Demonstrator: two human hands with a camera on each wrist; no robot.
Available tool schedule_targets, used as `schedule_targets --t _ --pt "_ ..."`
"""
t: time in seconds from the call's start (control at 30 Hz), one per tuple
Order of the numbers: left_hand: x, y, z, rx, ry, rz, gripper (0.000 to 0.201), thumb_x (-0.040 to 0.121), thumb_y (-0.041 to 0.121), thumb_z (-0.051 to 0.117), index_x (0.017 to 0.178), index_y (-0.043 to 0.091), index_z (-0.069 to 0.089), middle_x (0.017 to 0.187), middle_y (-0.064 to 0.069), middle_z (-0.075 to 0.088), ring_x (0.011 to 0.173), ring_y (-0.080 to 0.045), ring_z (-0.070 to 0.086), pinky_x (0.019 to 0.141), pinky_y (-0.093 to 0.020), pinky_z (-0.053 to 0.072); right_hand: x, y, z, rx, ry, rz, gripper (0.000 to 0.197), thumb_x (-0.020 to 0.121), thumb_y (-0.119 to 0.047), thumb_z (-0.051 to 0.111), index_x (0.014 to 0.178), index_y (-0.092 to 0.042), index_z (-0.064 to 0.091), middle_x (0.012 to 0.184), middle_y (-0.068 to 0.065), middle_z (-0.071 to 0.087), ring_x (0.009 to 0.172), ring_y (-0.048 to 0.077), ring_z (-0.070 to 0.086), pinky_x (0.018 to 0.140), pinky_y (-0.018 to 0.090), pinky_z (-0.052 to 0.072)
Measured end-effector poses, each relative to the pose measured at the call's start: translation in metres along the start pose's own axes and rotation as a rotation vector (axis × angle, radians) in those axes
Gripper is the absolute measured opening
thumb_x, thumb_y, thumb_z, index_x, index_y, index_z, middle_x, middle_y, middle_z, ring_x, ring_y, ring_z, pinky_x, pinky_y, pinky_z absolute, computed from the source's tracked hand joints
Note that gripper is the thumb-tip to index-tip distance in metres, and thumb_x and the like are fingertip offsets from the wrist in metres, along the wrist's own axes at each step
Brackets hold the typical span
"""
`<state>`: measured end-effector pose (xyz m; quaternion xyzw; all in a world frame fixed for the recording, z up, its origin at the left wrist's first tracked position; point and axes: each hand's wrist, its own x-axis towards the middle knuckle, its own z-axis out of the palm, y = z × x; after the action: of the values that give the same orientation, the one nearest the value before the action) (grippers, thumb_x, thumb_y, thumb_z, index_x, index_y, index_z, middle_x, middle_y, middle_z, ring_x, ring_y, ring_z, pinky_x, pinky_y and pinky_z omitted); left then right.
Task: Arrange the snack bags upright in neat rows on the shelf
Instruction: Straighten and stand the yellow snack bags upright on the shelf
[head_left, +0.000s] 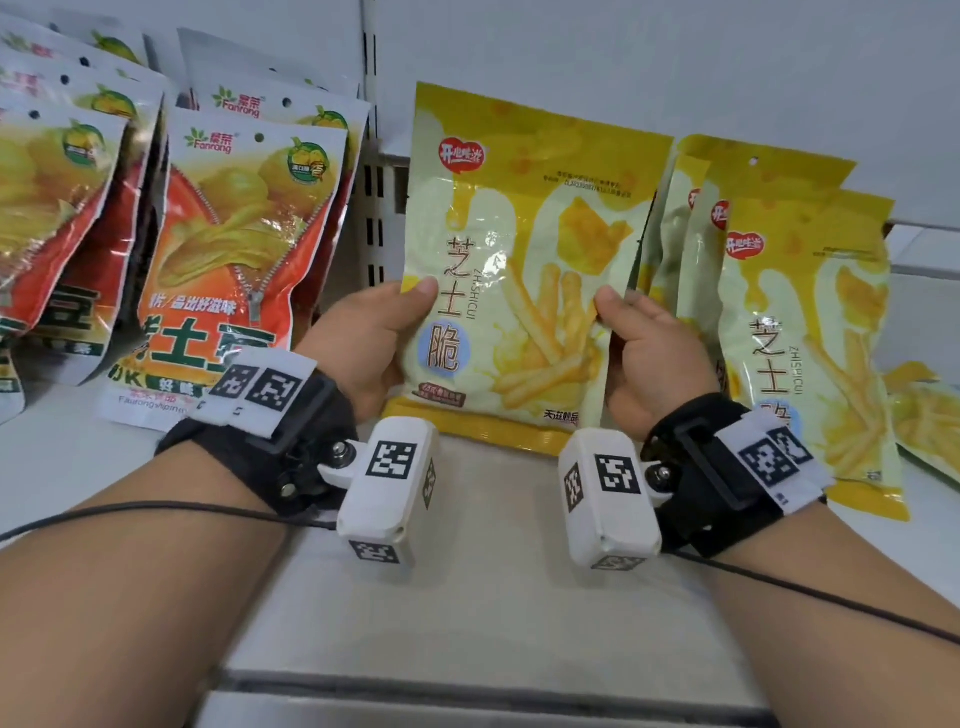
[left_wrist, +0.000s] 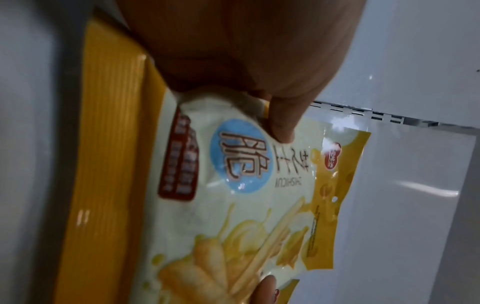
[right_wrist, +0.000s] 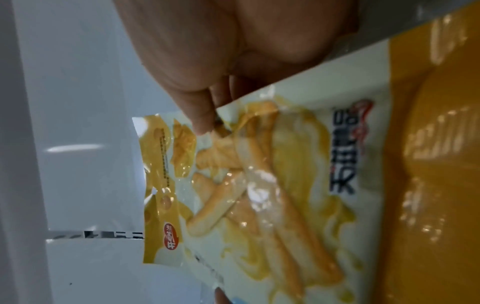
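Observation:
A yellow cheese-stick snack bag (head_left: 519, 249) stands upright on the white shelf (head_left: 493, 571), its bottom edge on the shelf surface. My left hand (head_left: 374, 338) pinches its left edge, thumb on the front. My right hand (head_left: 649, 343) pinches its right edge the same way. The left wrist view shows the same bag (left_wrist: 246, 185) under my left thumb (left_wrist: 283, 123); in the right wrist view the bag (right_wrist: 259, 185) sits under my right thumb (right_wrist: 202, 115). Three more yellow bags (head_left: 810, 332) stand in a row just to the right.
Rows of orange potato-chip bags (head_left: 234, 249) lean upright at the left. A slotted shelf upright (head_left: 371, 156) rises behind them. Another yellow bag (head_left: 924, 421) lies flat at the far right. The shelf's front lip (head_left: 467, 680) is near me.

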<state>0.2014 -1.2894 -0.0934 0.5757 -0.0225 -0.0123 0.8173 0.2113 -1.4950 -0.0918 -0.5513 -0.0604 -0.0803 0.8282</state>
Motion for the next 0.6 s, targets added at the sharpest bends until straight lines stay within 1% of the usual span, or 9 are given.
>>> schedule_targets --t 0.07,0.17,0.23,0.33,0.43,0.5,0.53,0.57,0.6 --pt "0.0012 0.0006 0.0003 -0.006 0.042 0.020 0.035 0.096 0.028 0.051 0.121 0.005 0.059 0.110 -0.016 0.070 0.103 -0.036 0.066 0.090 -0.054 0.051 -0.0007 0.0032 -0.0001 -0.011 -0.030 0.027 0.017 0.090 -0.010 0.058 0.075 -0.012 0.066 0.077 0.008 0.073 0.074 0.020 0.071 0.070 0.038 0.059" --pt "0.0038 -0.0004 -0.0022 -0.023 0.086 0.054 0.036 0.094 0.030 0.053 0.121 0.007 0.060 0.109 -0.014 0.071 0.105 -0.035 0.066 0.093 -0.054 0.050 -0.0014 0.0082 0.0006 -0.115 -0.018 0.022 0.021 0.089 -0.011 0.060 0.069 -0.012 0.062 0.067 0.002 0.071 0.063 0.016 0.068 0.066 0.034 0.059" --pt "0.0049 -0.0014 -0.0038 -0.008 0.114 0.066 0.035 0.095 0.033 0.053 0.119 0.009 0.062 0.108 -0.012 0.072 0.106 -0.035 0.065 0.097 -0.057 0.047 -0.0013 0.0071 0.0009 -0.114 0.007 0.007 0.028 0.090 -0.011 0.059 0.063 -0.016 0.063 0.065 0.000 0.070 0.062 0.015 0.067 0.070 0.037 0.058" --pt "0.0049 -0.0024 -0.0020 -0.020 0.139 0.061 0.031 0.096 0.034 0.050 0.112 0.011 0.065 0.106 -0.011 0.072 0.107 -0.036 0.064 0.100 -0.062 0.041 -0.0009 0.0040 0.0001 -0.028 0.017 0.035 0.041 0.090 -0.009 0.057 0.052 -0.020 0.066 0.066 0.002 0.070 0.063 0.020 0.067 0.074 0.046 0.057" --pt "0.0055 -0.0040 0.0007 -0.016 0.148 0.057 0.027 0.098 0.033 0.048 0.105 0.014 0.067 0.102 -0.008 0.074 0.103 -0.032 0.067 0.099 -0.059 0.043 -0.0019 0.0032 0.0009 0.059 0.026 0.100 0.025 0.092 -0.010 0.055 0.068 -0.015 0.063 0.071 0.008 0.071 0.068 0.026 0.069 0.070 0.053 0.057" --pt "0.0057 -0.0041 -0.0001 -0.004 0.159 0.067 0.026 0.098 0.033 0.048 0.102 0.016 0.067 0.098 -0.005 0.075 0.101 -0.029 0.068 0.100 -0.056 0.044 -0.0030 0.0032 0.0026 0.046 0.013 0.130 0.016 0.092 -0.013 0.055 0.078 -0.012 0.062 0.075 0.010 0.072 0.072 0.028 0.070 0.073 0.054 0.056" --pt "0.0059 -0.0034 -0.0009 -0.011 0.165 0.076 0.025 0.098 0.033 0.048 0.101 0.016 0.067 0.097 -0.005 0.075 0.102 -0.029 0.068 0.101 -0.055 0.044 -0.0034 0.0032 0.0032 0.021 -0.011 0.146 0.010 0.091 -0.014 0.056 0.084 -0.010 0.062 0.081 0.012 0.073 0.078 0.030 0.071 0.076 0.055 0.055" --pt "0.0060 -0.0023 -0.0022 -0.025 0.171 0.084 0.025 0.098 0.032 0.048 0.100 0.016 0.067 0.097 -0.005 0.075 0.105 -0.031 0.066 0.102 -0.055 0.042 -0.0050 0.0028 0.0045 -0.009 -0.048 0.170 0.009 0.089 -0.016 0.059 0.092 -0.008 0.062 0.090 0.014 0.073 0.085 0.032 0.070 0.079 0.054 0.055" --pt "0.0058 -0.0013 -0.0024 -0.044 0.171 0.088 0.025 0.098 0.032 0.048 0.100 0.016 0.067 0.098 -0.005 0.075 0.108 -0.032 0.064 0.104 -0.054 0.041 -0.0065 0.0038 0.0052 -0.049 -0.097 0.199 0.017 0.084 -0.017 0.062 0.099 -0.007 0.062 0.098 0.015 0.072 0.090 0.032 0.069 0.080 0.052 0.055"
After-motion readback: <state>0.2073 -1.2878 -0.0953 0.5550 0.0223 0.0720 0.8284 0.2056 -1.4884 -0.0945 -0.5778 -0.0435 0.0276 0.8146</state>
